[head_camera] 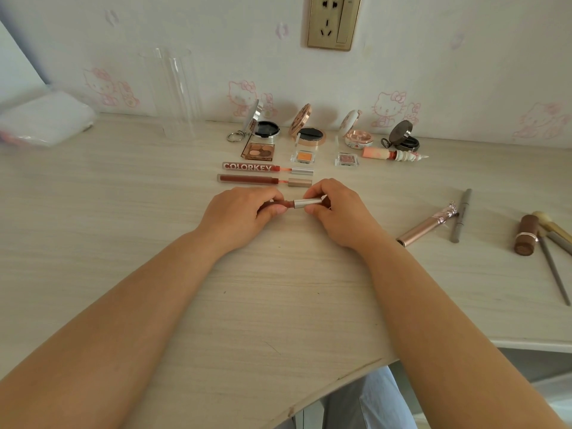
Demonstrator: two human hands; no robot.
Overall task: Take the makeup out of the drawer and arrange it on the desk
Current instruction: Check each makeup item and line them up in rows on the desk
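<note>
A pale wood-grain desk [154, 243] runs up to a wall papered with pink cartoon cats, where a gold-framed socket [334, 21] sits high above the hands. A clear tube [178, 91] stands at the back of the desk, far left of the fingers, with a blurred white bundle [46, 119] beyond it.

Both forearms reach in from the bottom edge and meet at mid-desk. The left hand [240, 213] curls its fingers round the dark red body of a lip gloss [298, 203], thumb pressed on the near side. The right hand [335, 209] pinches the silver cap end between thumb and fingertips. The tube lies level, low over the desk between the two hands; whether it touches the surface I cannot tell.

Just beyond the fingertips lie two more lip glosses [266, 174] in parallel, their caps pulled slightly off. Past them sit three small eyeshadow pans [297, 154] in a row, then four open compacts [322, 131] near the wall, and a pink tube [394, 154] lying just right of the pans.

Well right of the right hand lie a rose-gold tube [428, 226] and a grey pencil [461, 215], touching near their far ends, then a brown cylinder [526, 235] and brushes [554, 243] at the frame edge. Left of the left hand and nearer than the wrists, the desk is bare to its curved front edge
</note>
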